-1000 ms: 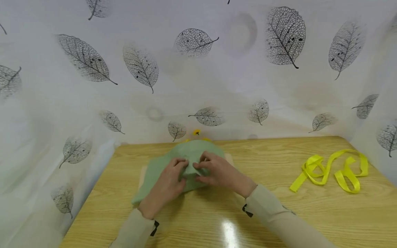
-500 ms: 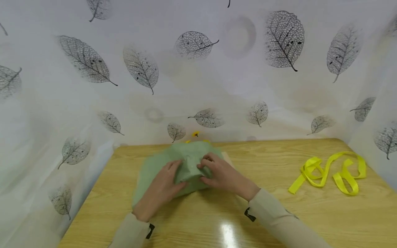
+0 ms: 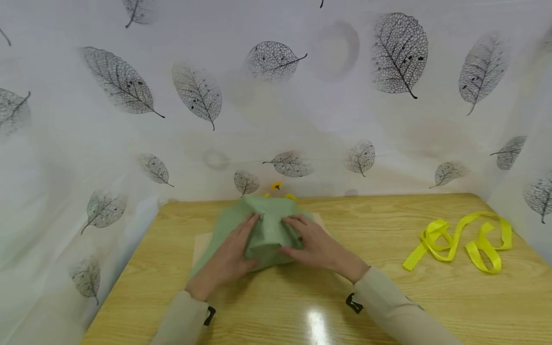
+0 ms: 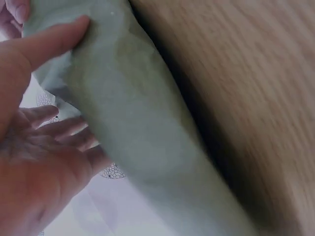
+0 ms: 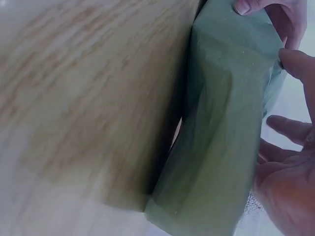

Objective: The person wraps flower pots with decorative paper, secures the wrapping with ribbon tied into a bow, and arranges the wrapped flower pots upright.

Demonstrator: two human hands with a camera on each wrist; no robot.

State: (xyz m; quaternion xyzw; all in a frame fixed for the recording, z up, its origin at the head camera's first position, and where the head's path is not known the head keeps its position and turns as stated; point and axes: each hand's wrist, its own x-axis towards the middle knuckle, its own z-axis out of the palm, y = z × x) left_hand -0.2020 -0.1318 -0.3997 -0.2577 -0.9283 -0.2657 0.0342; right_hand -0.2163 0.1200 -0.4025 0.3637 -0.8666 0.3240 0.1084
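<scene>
A sheet of green wrapping paper [image 3: 269,230] lies folded and raised into a bundle at the table's middle. My left hand [image 3: 228,254] rests along its left side, fingers extended and thumb on the near face. On the opposite side, my right hand [image 3: 316,243] touches the paper with spread, slightly bent fingers. In the left wrist view the thumb [image 4: 59,42] presses on the green paper [image 4: 128,113], with the other fingers beyond its fold. The right wrist view shows the thumb [image 5: 298,64] at the paper's edge. Whatever is inside the bundle is hidden.
Small yellow flowers [image 3: 277,185] show behind the bundle. Pale beige paper [image 3: 201,244] sticks out beneath it. A loose yellow ribbon [image 3: 448,249] lies curled on the wooden table [image 3: 366,306] at the right. A leaf-printed curtain [image 3: 319,110] hangs behind.
My hands have moved apart, and their fingers have straightened from the middle fold onto the bundle's sides. The paper's left part has drawn inward, showing more beige paper. The ribbon stays put.
</scene>
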